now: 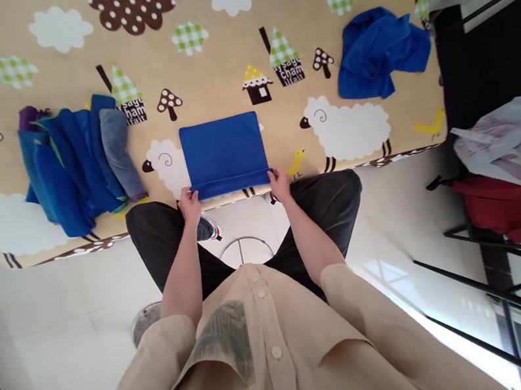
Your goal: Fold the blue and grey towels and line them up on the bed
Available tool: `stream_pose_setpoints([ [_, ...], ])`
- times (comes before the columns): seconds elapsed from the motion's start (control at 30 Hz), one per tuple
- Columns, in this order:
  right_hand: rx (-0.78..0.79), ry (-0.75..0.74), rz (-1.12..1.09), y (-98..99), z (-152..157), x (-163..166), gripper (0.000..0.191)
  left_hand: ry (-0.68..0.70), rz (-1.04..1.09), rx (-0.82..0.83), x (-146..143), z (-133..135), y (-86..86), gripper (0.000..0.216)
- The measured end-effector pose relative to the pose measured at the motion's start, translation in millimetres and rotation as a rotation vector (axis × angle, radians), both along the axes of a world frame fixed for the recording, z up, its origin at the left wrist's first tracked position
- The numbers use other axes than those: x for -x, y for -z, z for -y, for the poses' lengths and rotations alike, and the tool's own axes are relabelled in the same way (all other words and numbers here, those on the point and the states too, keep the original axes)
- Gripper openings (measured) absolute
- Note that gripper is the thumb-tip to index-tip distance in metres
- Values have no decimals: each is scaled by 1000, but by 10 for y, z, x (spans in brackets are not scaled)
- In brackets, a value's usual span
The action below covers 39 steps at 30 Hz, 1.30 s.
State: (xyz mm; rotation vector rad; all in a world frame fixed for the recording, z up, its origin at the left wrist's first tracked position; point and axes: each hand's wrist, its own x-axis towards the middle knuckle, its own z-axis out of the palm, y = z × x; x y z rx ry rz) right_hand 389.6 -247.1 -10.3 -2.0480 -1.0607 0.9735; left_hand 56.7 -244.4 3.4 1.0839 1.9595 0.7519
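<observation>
At the centre of the frame the blue cloth lies on the patterned cover, long axis left to right, extending upward from 2 equally near hands, the left hand pinching its lower-left corner, the right hand its lower-right.

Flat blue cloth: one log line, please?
flat blue cloth: near edge folded | left hand: gripping near left corner | right hand: gripping near right corner

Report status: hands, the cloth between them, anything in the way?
Left hand, right hand: pinching near corners of blue cloth. Cloth flat, near edge folded. Rolled cloths left, crumpled cloth right, both apart.
</observation>
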Motion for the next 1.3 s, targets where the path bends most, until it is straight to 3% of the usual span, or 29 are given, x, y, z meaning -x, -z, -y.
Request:
stream_pose_setpoints([
  [0.17, 13, -15, 37, 11, 6, 23, 19, -22, -60, 69, 21, 7, 30, 12],
  [0.33, -37, 45, 40, 3, -28, 51, 22, -44, 23, 63, 37, 31, 62, 14],
  [0.53, 41, 51, 55, 4, -64, 71, 27, -109, 72, 32, 36, 53, 150, 10],
  [0.77, 20, 148, 40, 144, -87, 68, 39, -139, 25, 5, 67, 23, 257, 14],
  [0.93, -2, 184, 43, 201, -95, 62, 40, -117, -19, 5, 57, 10, 252, 17],
  [1.3, 82, 185, 135, 113, -113, 77, 31, -98, -58, 35, 52, 21, 197, 19],
])
